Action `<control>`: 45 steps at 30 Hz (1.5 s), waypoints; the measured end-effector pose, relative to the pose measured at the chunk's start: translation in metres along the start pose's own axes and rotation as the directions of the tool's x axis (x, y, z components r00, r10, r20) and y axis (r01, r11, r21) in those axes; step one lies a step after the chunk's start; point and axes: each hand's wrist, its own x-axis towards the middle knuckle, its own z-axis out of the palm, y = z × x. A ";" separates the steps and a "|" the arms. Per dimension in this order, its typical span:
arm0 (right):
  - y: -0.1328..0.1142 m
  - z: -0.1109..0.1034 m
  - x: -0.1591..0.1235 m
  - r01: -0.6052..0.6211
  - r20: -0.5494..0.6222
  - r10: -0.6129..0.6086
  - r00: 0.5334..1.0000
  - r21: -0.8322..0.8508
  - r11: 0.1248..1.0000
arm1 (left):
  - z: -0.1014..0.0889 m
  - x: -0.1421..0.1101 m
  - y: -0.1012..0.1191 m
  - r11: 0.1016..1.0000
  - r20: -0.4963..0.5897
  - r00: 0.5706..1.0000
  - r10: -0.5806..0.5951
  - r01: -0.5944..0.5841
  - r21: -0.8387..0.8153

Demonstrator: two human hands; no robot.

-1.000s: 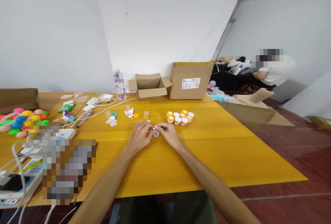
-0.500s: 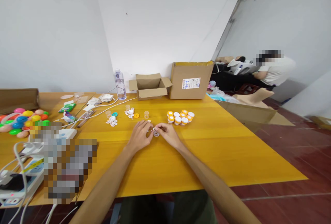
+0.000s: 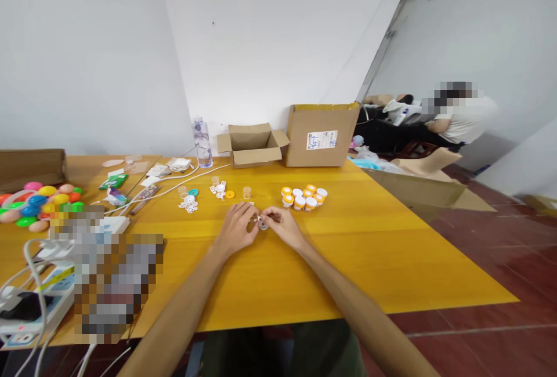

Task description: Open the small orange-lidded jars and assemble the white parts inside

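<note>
Hands: two, left hand point(image 3: 237, 231) and right hand point(image 3: 282, 227), at clock centre, wall at twelve.
Pale disc point(image 3: 263, 227) by the fingertips: one.
Water bottle point(image 3: 202, 146): one, at eleven.
Lidded jars point(image 3: 299, 203): nine by my count, at two.
Clear cups point(image 3: 246, 193): three, ten to eleven.
Teal ring point(image 3: 194, 192): one, at ten.
Orange ring point(image 3: 230, 195): one, likewise.

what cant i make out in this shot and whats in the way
Head view: shape of the white bit between left hand and right hand: too small, partly covered.
Head view: label text: too small.
Head view: open box floor: hidden by its front wall.
Head view: far-left carton: cut off by the edge.
Head view: long item: pixelated.
</note>
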 end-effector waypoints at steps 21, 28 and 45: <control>-0.002 0.000 -0.001 0.021 -0.082 -0.028 0.996 -0.080 0.997 | 0.001 -0.002 -0.002 0.999 0.038 0.999 -0.027 0.026 0.026; -0.001 0.000 -0.002 0.081 -0.162 -0.149 0.975 -0.364 0.928 | 0.001 -0.001 -0.004 0.997 0.019 0.997 -0.074 0.073 0.030; 0.005 0.003 0.005 0.208 -0.046 -0.266 0.963 -0.502 0.839 | 0.005 -0.001 -0.011 0.992 -0.013 0.993 -0.118 0.119 0.041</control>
